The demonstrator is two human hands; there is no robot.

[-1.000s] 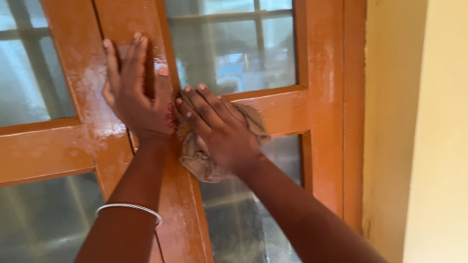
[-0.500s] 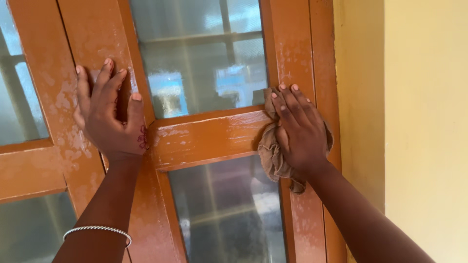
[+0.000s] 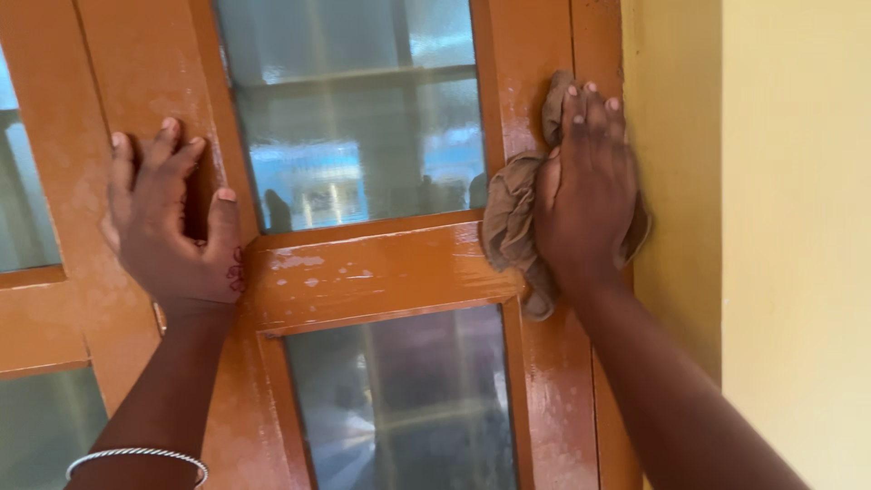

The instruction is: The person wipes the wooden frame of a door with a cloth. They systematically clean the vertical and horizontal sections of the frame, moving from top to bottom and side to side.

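Note:
An orange-brown wooden window frame (image 3: pixel 381 272) with frosted glass panes (image 3: pixel 358 118) fills the view. My left hand (image 3: pixel 172 227) lies flat with fingers spread on the frame's left upright, holding nothing; a silver bangle (image 3: pixel 136 456) circles that wrist. My right hand (image 3: pixel 585 186) presses a crumpled brown cloth (image 3: pixel 510 227) against the frame's right upright, just above the horizontal crossbar. The crossbar looks wet and glossy.
A yellow wall (image 3: pixel 780 209) runs along the right side, meeting the frame's right edge. A second pane (image 3: pixel 399 399) sits below the crossbar, and another window section (image 3: pixel 27 209) lies at the far left.
My right hand has slid the cloth rightward along the crossbar and then up onto the right upright. My left hand has stayed flat on the left upright.

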